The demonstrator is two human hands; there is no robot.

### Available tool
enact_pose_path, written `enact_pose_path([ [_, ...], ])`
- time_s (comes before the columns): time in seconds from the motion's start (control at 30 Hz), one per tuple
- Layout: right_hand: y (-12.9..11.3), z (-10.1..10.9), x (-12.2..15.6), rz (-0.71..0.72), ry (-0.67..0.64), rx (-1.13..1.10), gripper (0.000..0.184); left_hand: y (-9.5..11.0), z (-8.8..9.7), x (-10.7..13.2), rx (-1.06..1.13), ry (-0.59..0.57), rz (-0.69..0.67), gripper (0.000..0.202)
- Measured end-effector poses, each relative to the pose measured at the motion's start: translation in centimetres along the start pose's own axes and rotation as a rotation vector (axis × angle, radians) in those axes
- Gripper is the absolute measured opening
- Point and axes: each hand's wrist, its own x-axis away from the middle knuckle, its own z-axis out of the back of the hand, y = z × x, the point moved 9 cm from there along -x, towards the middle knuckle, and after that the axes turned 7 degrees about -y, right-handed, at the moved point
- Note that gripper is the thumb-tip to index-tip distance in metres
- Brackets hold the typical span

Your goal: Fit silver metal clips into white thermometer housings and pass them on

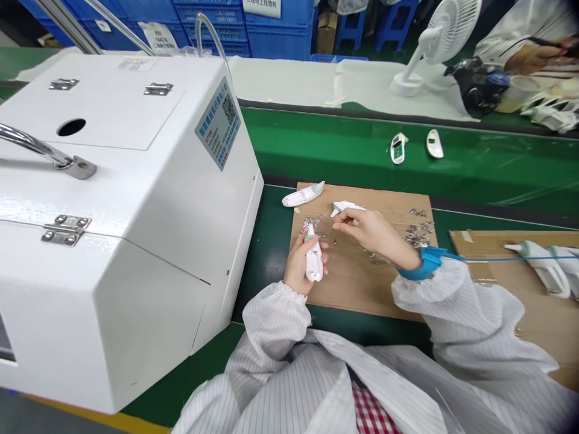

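Note:
My left hand [298, 265] is wrapped round a white ear thermometer [313, 265], its narrow tip pointing away from me and an open recess facing up. My right hand [362, 228] hovers above the cardboard sheet [357, 289], thumb and fingertips pinched together; anything between them is too small to make out. Behind that hand lies a second ear thermometer [344, 207], partly covered by it. Another thermometer [304, 194] rests at the sheet's far left corner. Small metal pieces [311, 223] are scattered beyond my left hand, and more metal pieces [420, 234] lie right of my right wrist.
A large white machine [181, 253] fills the left side. Two white shell parts, one with a circuit board [398, 148] and one rounded [435, 144], lie on the green conveyor belt [316, 138]. A blue wrist strap [423, 263] trails its cord rightward over more thermometers [540, 265]. A fan [434, 45] stands behind.

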Motion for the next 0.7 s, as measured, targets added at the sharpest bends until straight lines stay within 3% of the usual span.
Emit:
enact_pose_path([
  [0.1, -2.3, 0.1, 1.3, 0.136, -0.028, -0.179, 0.021, -0.5, -1.6, 0.1, 0.055, -0.109, 0.083, 0.022],
  [0.2, -4.1, 0.7, 2.7, 0.261, 0.012, -0.142, 0.019, -0.3, -3.2, 0.5, 0.111, -0.225, 0.102, 0.023],
  [0.33, -5.0, 1.3, 4.0, 0.359, 0.057, -0.129, 0.020, 0.1, -4.0, 1.0, 0.072, -0.243, 0.054, 0.035],
  [0.4, -4.5, 1.3, 4.0, 0.295, 0.063, -0.174, 0.018, 0.8, -3.9, 1.2, -0.005, -0.190, -0.060, 0.041],
  [0.5, -2.9, 0.7, 3.9, 0.076, 0.046, -0.334, 0.020, 2.8, -3.6, 2.2, -0.201, -0.062, -0.361, 0.042],
  [0.57, -2.3, 0.2, 3.9, -0.026, 0.036, -0.447, 0.023, 3.6, -3.8, 3.0, -0.318, -0.013, -0.488, 0.039],
  [0.63, -2.3, 0.3, 4.0, -0.049, 0.059, -0.506, 0.023, 3.6, -4.2, 3.2, -0.354, -0.026, -0.498, 0.039],
  [0.7, -2.4, 1.0, 4.2, -0.036, 0.116, -0.524, 0.022, 2.8, -4.5, 2.7, -0.291, -0.100, -0.398, 0.041],
])
